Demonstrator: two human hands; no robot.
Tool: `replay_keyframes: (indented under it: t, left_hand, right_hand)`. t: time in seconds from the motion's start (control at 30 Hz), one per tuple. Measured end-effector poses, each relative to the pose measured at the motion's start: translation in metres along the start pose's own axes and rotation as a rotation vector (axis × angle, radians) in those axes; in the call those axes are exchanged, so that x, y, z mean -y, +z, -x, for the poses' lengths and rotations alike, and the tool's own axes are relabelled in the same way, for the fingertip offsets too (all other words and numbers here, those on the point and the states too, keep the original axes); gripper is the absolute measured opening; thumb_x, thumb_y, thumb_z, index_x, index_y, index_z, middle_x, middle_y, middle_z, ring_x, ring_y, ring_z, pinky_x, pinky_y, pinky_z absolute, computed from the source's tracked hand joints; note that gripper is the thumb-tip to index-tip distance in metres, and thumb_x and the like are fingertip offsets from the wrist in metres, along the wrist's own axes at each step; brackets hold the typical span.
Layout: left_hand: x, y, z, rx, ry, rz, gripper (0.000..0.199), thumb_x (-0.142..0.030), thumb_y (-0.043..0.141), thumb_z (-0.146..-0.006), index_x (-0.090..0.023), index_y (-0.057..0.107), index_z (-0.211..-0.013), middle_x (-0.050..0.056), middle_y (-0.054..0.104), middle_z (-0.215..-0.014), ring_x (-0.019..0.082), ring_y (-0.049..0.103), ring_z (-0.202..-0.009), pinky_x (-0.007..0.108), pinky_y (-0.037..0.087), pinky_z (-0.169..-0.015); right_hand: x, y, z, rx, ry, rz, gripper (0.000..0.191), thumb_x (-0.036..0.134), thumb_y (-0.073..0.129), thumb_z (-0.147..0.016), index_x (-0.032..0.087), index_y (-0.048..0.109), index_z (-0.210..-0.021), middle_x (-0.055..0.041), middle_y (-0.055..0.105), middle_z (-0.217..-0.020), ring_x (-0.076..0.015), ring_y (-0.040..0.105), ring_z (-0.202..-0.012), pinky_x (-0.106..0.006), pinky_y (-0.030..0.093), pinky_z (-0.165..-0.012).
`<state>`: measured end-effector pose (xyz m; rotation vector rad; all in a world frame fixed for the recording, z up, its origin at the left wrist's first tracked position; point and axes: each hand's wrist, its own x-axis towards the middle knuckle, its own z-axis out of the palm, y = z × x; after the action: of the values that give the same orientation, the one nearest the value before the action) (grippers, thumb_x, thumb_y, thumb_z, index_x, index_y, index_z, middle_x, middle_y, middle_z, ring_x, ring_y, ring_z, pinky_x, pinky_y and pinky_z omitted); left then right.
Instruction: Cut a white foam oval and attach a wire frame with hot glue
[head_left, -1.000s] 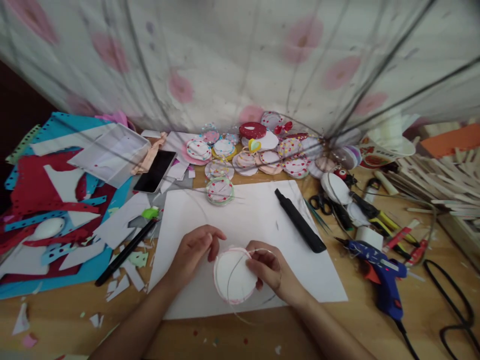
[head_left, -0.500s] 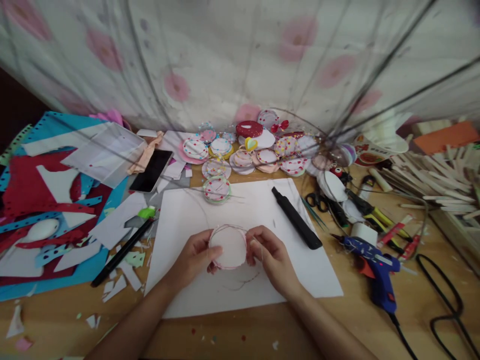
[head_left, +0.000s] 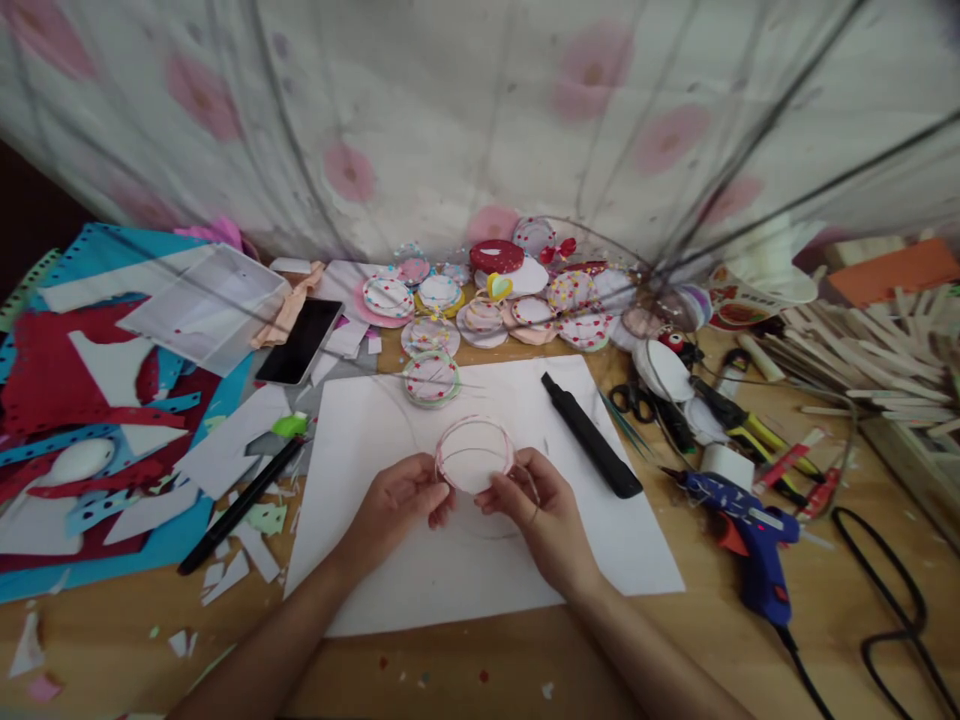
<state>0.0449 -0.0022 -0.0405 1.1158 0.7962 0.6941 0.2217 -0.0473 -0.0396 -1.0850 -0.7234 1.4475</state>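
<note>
A round white disc with a pinkish, wire-like rim is held above a white paper sheet. My right hand pinches its lower right edge, thumb on the face. At the lower left edge, my left hand has thumb and fingers closed together on the rim. A thin strand loops by the right fingers and below the disc; its ends cannot be made out. Just beyond lies a small disc with red dots on the sheet's far edge. A black pen-shaped tool rests on the sheet's right side.
Decorated discs line the back. Right are a blue glue gun with its cord, scissors, pliers and wooden sticks. Left are a phone, a clear box, a black pen and coloured scraps.
The disc has moved slightly right and away from me, and tilted. My right thumb now lies on its face, while my left thumb has slid from the face to the edge.
</note>
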Motion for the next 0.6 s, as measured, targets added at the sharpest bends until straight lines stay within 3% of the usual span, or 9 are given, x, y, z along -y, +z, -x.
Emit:
replay_keyframes:
  t: [0.17,0.33,0.43,0.6]
  left_hand:
    - [0.001,0.0,0.001,-0.046,0.0,-0.116,0.023,-0.034,0.057,-0.084,-0.014,0.059,-0.073,0.0,0.056,-0.062,0.01,0.05,-0.057,0.022,0.041,-0.054]
    - [0.006,-0.007,0.0,-0.093,-0.014,0.005,0.021,-0.033,0.061,-0.078,-0.014,0.059,-0.069,-0.002,0.052,-0.059,0.008,0.045,-0.052,0.019,0.037,-0.048]
    - [0.003,-0.009,-0.001,-0.151,-0.036,0.082,0.02,-0.032,0.063,-0.073,-0.013,0.057,-0.067,-0.003,0.049,-0.057,0.006,0.041,-0.048,0.017,0.032,-0.044]
    - [-0.007,-0.006,-0.001,-0.239,-0.051,0.236,0.019,-0.029,0.063,-0.067,-0.014,0.054,-0.062,-0.005,0.043,-0.05,0.005,0.036,-0.044,0.016,0.028,-0.042]
  right_hand:
    - [0.0,0.001,0.001,0.185,0.039,-0.087,0.021,0.031,0.07,-0.077,0.019,0.055,-0.084,0.0014,0.065,-0.074,-0.0112,0.062,-0.066,-0.024,0.05,-0.064]
    - [0.003,-0.002,0.003,0.347,0.116,-0.247,0.027,0.034,0.072,-0.074,0.018,0.062,-0.093,-0.0035,0.067,-0.084,-0.0152,0.063,-0.077,-0.027,0.05,-0.069]
    - [0.004,-0.002,0.004,0.328,0.144,-0.334,0.023,0.032,0.07,-0.077,0.019,0.063,-0.094,-0.0033,0.067,-0.085,-0.0137,0.063,-0.077,-0.024,0.048,-0.067]
    - [0.004,-0.005,0.002,0.13,0.14,-0.308,0.011,0.026,0.064,-0.083,0.017,0.06,-0.078,0.0021,0.06,-0.067,-0.0046,0.053,-0.053,-0.014,0.036,-0.047]
